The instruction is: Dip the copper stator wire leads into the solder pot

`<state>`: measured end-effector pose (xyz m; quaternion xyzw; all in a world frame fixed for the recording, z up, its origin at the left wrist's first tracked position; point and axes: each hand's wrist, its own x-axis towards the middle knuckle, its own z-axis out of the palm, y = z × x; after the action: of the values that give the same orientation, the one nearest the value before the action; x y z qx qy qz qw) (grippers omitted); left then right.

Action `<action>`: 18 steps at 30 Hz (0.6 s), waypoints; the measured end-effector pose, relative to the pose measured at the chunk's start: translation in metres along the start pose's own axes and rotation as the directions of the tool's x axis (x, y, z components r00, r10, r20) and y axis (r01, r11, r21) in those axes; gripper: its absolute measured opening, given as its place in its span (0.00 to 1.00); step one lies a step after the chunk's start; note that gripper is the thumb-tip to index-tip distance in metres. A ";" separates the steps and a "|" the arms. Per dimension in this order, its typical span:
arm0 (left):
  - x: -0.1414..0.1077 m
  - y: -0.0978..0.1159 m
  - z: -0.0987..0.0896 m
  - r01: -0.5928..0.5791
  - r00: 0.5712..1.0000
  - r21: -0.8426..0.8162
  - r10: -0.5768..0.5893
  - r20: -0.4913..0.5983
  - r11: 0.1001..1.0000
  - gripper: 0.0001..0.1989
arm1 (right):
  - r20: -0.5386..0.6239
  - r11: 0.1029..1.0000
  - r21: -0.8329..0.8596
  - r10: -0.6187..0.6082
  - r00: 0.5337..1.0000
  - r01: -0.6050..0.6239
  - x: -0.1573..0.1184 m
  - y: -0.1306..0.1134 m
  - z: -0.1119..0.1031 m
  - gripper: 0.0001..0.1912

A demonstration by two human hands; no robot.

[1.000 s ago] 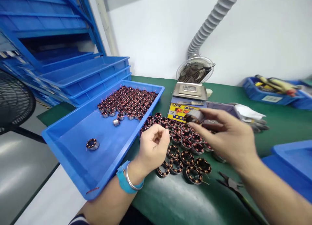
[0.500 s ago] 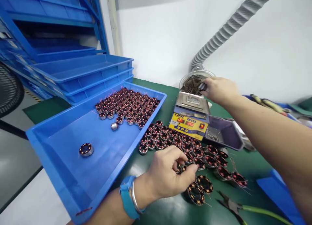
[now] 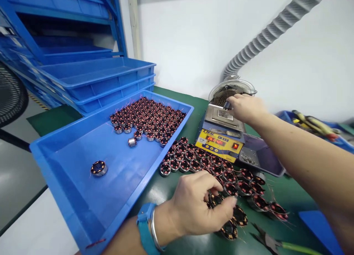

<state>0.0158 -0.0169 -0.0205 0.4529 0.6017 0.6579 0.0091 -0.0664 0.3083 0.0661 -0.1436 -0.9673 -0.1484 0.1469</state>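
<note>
My right hand (image 3: 245, 107) is closed on a small dark metal-cased piece (image 3: 228, 105), held above the metal plate of the yellow-fronted solder pot (image 3: 219, 144). Low in the middle, my left hand (image 3: 200, 203) curves over wound coil rings with copper-coloured ends (image 3: 216, 199); its thumb and fingers are apart, and whether it touches a ring is unclear. Many red-wired coil rings (image 3: 189, 155) stand on the green table between the tray and the pot. A blue tray (image 3: 69, 188) holds a dense group of similar rings (image 3: 151, 118) and a single ring (image 3: 99, 168) near its left side.
Green-handled cutters (image 3: 267, 240) lie at the lower right. A purple bin (image 3: 262, 152) sits beside the pot, below a grey duct (image 3: 265, 34). Stacked blue trays (image 3: 110, 81) and a black fan (image 3: 12, 96) are at the left. A blue tool box (image 3: 341, 142) stands at the right.
My right hand has tipped lower, bringing the dark piece down towards the metal plate. My left hand has shifted slightly right over the copper-ended rings. The view has moved a little.
</note>
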 end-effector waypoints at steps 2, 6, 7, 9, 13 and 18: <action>0.000 0.000 0.000 0.001 1.000 0.002 -0.001 -0.003 1.000 0.11 | 0.010 1.000 -0.008 0.015 1.000 -0.015 0.000 -0.002 -0.001 0.10; 0.000 -0.001 0.001 -0.016 0.999 0.004 0.016 -0.031 1.000 0.11 | 0.008 0.999 0.003 0.047 0.999 -0.047 -0.001 -0.008 -0.006 0.08; 0.001 -0.002 0.001 -0.009 0.999 0.008 0.009 -0.049 1.000 0.10 | 0.000 0.998 0.012 0.058 0.998 -0.058 -0.001 -0.010 -0.009 0.08; 0.001 -0.004 0.001 0.013 0.996 0.014 -0.012 -0.093 1.000 0.09 | -0.026 0.995 0.036 0.090 0.996 -0.089 -0.003 -0.012 -0.019 0.08; 0.004 -0.007 0.000 0.067 0.976 -0.030 -0.072 -0.204 0.997 0.11 | -0.093 0.975 0.117 0.199 0.976 -0.188 -0.013 -0.020 -0.044 0.16; 0.011 -0.014 0.003 0.363 0.850 -0.299 -0.445 -0.281 0.882 0.21 | -0.044 0.852 0.484 0.252 0.967 -0.200 -0.048 -0.054 -0.056 0.25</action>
<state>0.0039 -0.0050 -0.0257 0.1897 0.5940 0.7757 0.0970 -0.0262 0.2295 0.0880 -0.2077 -0.9412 0.1047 0.2449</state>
